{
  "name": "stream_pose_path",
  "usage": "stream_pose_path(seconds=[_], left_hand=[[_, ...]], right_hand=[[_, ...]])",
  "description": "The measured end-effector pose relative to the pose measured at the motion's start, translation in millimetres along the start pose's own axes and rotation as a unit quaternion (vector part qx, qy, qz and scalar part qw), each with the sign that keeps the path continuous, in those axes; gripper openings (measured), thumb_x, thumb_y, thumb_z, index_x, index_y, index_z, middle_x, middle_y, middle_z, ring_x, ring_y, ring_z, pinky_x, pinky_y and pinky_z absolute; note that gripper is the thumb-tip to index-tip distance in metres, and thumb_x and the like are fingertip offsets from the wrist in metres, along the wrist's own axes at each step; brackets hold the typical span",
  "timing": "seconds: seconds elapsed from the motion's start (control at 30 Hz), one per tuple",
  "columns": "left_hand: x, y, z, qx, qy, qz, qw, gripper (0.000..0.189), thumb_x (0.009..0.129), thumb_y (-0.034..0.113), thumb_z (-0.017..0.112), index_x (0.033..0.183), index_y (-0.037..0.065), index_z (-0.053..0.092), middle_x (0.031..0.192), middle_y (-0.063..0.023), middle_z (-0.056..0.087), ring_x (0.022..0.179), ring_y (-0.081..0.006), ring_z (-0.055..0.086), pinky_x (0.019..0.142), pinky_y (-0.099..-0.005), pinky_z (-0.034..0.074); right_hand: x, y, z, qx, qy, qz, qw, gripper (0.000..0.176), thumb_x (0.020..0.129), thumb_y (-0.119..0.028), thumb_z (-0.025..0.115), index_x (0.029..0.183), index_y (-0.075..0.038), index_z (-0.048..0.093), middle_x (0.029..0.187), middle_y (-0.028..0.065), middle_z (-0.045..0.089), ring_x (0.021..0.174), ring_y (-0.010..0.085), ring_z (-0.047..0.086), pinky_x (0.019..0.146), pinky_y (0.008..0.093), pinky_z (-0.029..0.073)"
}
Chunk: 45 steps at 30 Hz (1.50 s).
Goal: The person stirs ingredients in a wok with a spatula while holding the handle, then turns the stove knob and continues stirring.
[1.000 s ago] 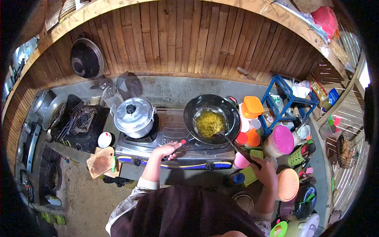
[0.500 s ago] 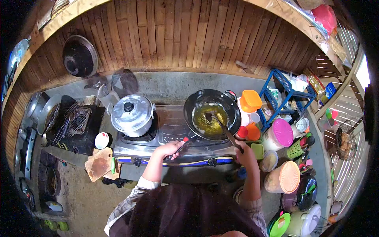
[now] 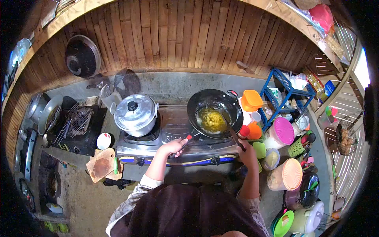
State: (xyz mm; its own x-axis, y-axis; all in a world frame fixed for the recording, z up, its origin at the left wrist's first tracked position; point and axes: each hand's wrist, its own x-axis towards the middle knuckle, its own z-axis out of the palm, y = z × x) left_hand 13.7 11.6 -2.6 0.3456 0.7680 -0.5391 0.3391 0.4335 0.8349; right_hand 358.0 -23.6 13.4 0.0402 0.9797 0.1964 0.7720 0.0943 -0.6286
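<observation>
The right hand [image 3: 248,155] has its fingers closed round the long, dark, straight shaft of a stirring utensil [image 3: 233,133], and the left hand [image 3: 173,147] has its fingers wrapped about a slim black handle with a red collar [image 3: 189,137].

From the right fingers the utensil's long axis runs ahead and leftward over the near rim of a round, black metal wok [image 3: 193,107]. From the left fingers the handle slants ahead and rightward to the same wok, so the two lines converge there. The wok lies ahead of and between both sets of fingers, the right ones nearer its rim.

Farther in, a soft yellow mass of food [image 3: 213,120] lies in shiny golden oil, ahead and left of the right fingers. The utensil's tip reaches its right side; how deep it sits is hard to tell.

Beyond, a lidded, round silver metal pot [image 3: 135,114] stands ahead and left of the left fingers. A small red plastic container [image 3: 244,130] stands just ahead of the right fingers, beside the wok.
</observation>
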Motion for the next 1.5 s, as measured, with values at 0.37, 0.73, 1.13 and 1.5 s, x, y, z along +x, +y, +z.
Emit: stream_pose_path(seconds=[0.37,0.73,1.13,1.5], left_hand=[[4.0,-5.0,3.2,0.001,0.016,0.009,1.000,0.040,0.095,0.041,0.037,0.089,0.002,0.045,0.054,-0.0006,0.044,0.039,-0.0090,0.042,0.034,-0.0250,0.036],[6.3,-6.0,2.1,0.024,0.023,-0.002,0.999,0.041,0.095,0.041,0.037,0.092,0.000,0.046,0.054,-0.0001,0.045,0.039,-0.0086,0.042,0.034,-0.0244,0.036],[-1.0,-0.9,5.5,0.017,0.017,0.003,1.000,0.043,0.094,0.043,0.038,0.095,0.000,0.044,0.057,0.0008,0.043,0.041,-0.0073,0.041,0.037,-0.0246,0.037],[1.9,-5.0,7.0,0.013,0.026,0.005,1.000,0.040,0.095,0.042,0.037,0.090,0.003,0.045,0.053,0.0021,0.042,0.039,-0.0071,0.039,0.034,-0.0231,0.034]], right_hand=[[-68.0,-40.6,-65.7,0.062,-0.031,0.099,0.993,0.028,0.078,-0.015,0.065,0.102,-0.001,0.061,0.100,0.0184,0.063,0.098,0.0317,0.060,0.084,0.0359,0.045],[-89.2,-69.2,-100.1,0.013,-0.033,0.120,0.992,0.031,0.077,-0.011,0.064,0.107,-0.002,0.061,0.096,0.0205,0.063,0.090,0.0322,0.062,0.079,0.0366,0.046],[-91.9,-58.3,-98.4,-0.014,-0.004,0.135,0.991,0.030,0.079,-0.011,0.063,0.107,-0.003,0.061,0.093,0.0192,0.064,0.088,0.0326,0.062,0.079,0.0366,0.046],[-41.5,-31.4,-42.0,0.059,-0.034,0.057,0.996,0.033,0.078,-0.017,0.064,0.110,-0.010,0.060,0.092,0.0193,0.063,0.088,0.0334,0.062,0.080,0.0363,0.047]])
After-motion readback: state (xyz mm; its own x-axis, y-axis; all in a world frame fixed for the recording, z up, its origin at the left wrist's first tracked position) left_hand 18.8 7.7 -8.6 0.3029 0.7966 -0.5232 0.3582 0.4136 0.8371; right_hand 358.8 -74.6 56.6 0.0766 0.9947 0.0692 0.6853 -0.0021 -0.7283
